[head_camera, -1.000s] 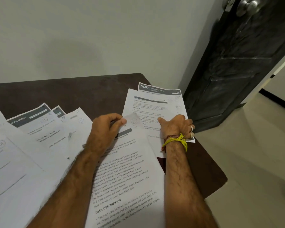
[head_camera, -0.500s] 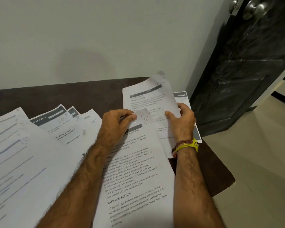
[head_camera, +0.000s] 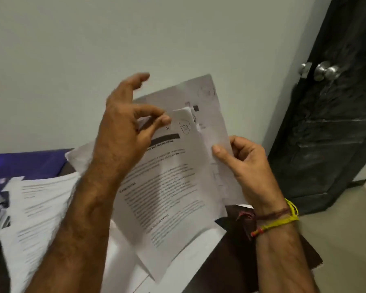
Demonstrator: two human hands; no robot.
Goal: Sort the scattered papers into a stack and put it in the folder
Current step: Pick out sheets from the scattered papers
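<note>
My right hand [head_camera: 244, 163] grips the right edge of a few printed sheets [head_camera: 173, 182], held up off the table and tilted toward me. Its thumb lies on the front sheet, its fingers behind. A hand-drawn circled number sits on the folded top corner of the front sheet. My left hand [head_camera: 127, 125] hovers at the sheets' top left, thumb and a finger pinching a paper edge, other fingers spread. More scattered papers [head_camera: 36, 208] lie blurred on the dark brown table [head_camera: 224, 269] at left. A dark blue folder [head_camera: 28, 163] lies at the back left.
A pale wall rises right behind the table. A black door [head_camera: 334, 123] with a metal knob stands at right, beside light floor tiles. The table's right edge runs just under my right wrist.
Both hands have lifted the sheets off the table and raised them toward the camera. The view has tilted up, and the blue folder has come into sight at left.
</note>
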